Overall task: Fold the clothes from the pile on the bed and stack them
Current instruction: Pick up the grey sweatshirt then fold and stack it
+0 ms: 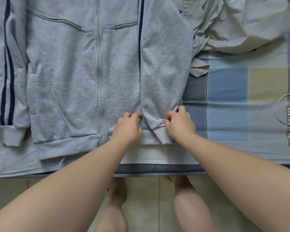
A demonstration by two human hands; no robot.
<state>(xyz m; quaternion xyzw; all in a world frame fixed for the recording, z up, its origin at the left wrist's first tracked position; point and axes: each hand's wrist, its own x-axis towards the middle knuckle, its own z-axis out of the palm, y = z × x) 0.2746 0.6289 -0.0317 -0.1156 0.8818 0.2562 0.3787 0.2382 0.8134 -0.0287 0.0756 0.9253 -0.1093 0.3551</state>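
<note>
a grey zip jacket (77, 72) lies flat, front up, across the left and centre of the frame on a checked bedsheet (228, 104). its striped sleeve (159, 64) is folded over the body. near the hem, the left hand (129, 127) and right hand (180, 125) both pinch the sleeve's cuff end with curled fingers. a pile of pale clothes (241, 25) sits upper right.

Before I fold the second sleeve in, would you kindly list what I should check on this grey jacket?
1. Grey zip jacket lies flat, front up: ok.
2. Folded sleeve lies across the jacket's front: ok.
3. Left hand and right hand both pinch the folded sleeve's end: ok.
4. Unfolded sleeve brought in: not ok, it lies out to the side.
5. Clothes pile clear of the jacket: cannot tell.
</note>
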